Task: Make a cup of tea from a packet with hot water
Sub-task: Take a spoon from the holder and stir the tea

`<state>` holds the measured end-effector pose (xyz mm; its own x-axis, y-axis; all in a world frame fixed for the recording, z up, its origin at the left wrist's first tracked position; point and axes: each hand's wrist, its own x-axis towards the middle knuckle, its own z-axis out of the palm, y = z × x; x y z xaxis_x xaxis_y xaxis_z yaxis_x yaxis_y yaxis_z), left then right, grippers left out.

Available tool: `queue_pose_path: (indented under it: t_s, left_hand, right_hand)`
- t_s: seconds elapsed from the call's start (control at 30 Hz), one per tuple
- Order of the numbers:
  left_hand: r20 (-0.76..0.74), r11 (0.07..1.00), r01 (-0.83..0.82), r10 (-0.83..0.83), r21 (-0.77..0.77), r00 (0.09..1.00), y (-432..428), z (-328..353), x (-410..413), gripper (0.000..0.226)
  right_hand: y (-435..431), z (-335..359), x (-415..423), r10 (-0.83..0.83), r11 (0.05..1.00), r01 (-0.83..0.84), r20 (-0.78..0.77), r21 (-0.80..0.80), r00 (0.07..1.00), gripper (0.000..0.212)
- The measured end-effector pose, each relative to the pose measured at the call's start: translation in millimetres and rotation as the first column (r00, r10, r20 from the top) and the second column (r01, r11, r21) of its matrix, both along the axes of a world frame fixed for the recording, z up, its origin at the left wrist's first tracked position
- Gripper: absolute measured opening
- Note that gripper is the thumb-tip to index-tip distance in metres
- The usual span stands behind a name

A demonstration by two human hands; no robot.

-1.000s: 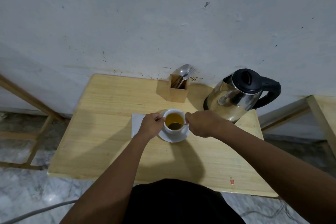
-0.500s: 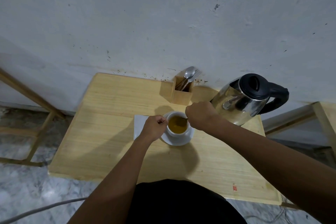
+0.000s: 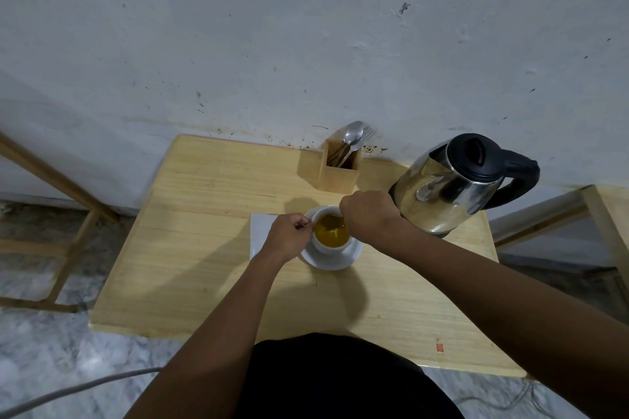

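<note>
Over the cup [image 3: 332,235], both fists are clenched, left hand [image 3: 289,236] gripping its side; right hand [image 3: 369,214] unclear.

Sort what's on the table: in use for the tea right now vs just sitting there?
In use:
- white cup of tea
- saucer under it
- left hand at the cup's side
- right hand over the cup
- kettle, hot water source

Just sitting there:
- wooden holder with spoon and fork
- white paper beside the saucer
- small red scrap near the table edge

A wooden table [image 3: 204,248] stands against a stained white wall [image 3: 272,44] on marble floor [image 3: 51,350].
</note>
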<state>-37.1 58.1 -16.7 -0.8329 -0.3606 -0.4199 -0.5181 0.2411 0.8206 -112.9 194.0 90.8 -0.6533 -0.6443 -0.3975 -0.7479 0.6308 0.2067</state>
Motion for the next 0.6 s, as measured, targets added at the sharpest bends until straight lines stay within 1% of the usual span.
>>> queue_pose_path:
  t_s: [0.13, 0.27, 0.33, 0.47, 0.6]
  left_hand:
    - [-0.014, 1.0, -0.006, 0.006, 0.019, 1.0, 1, 1, 1, 0.017]
    - [-0.014, 1.0, -0.008, 0.008, 0.004, 1.0, 2, 2, 1, 0.018]
    - [-0.011, 1.0, -0.004, 0.004, -0.004, 1.0, 2, 2, 1, 0.019]
    - [-0.003, 1.0, -0.005, 0.005, 0.008, 1.0, 3, 4, 0, 0.018]
    - [-0.005, 1.0, -0.015, 0.015, 0.012, 1.0, 3, 3, 1, 0.019]
  right_hand:
    - [6, 1, -3, -0.012, 1.0, 0.012, -0.015, 0.018, 1.0, 0.014]
    - [5, 3, 0, -0.016, 0.999, 0.014, 0.055, 0.037, 0.998, 0.013]
    - [3, 2, 4, -0.02, 1.0, 0.019, 0.079, 0.01, 0.997, 0.015]
    - [1, -2, 9, -0.046, 0.998, 0.048, 0.042, -0.051, 0.998, 0.013]
    - [5, -2, 6, -0.059, 0.998, 0.06, 0.015, -0.038, 0.998, 0.016]
